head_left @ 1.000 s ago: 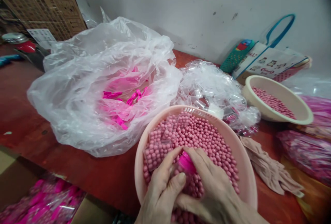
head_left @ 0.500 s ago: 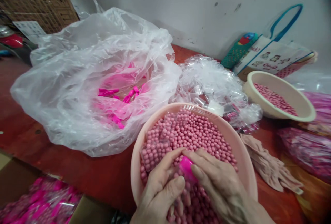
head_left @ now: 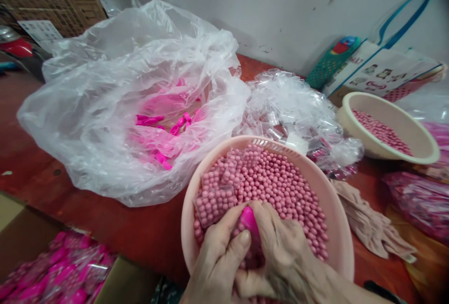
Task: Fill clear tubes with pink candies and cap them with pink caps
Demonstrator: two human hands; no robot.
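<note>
Over a pale pink basin [head_left: 347,248] of pink beads [head_left: 277,187], my two hands close around one small clear container with a bright pink cap [head_left: 249,221]. My left hand [head_left: 219,252] grips its side, thumb and fingers bent; the clear body is mostly hidden. My right hand [head_left: 284,248] curls over the other side, its fingers pressed on the cap. Several clear containers filled with beads [head_left: 214,203] lie on the loose beads at the basin's left side.
A large plastic bag [head_left: 87,121] holds pink caps [head_left: 175,128]. Behind the basin lie clear empty containers [head_left: 291,98]. A cream bowl [head_left: 389,154] of beads, a beige cloth [head_left: 368,224] and a tote bag [head_left: 382,72] are at right. A cardboard box [head_left: 122,280] holds capped containers [head_left: 59,266] at lower left.
My right hand has turned and curled its fingers more closely around the capped container, its lower fingers now tucked underneath. The view has shifted slightly.
</note>
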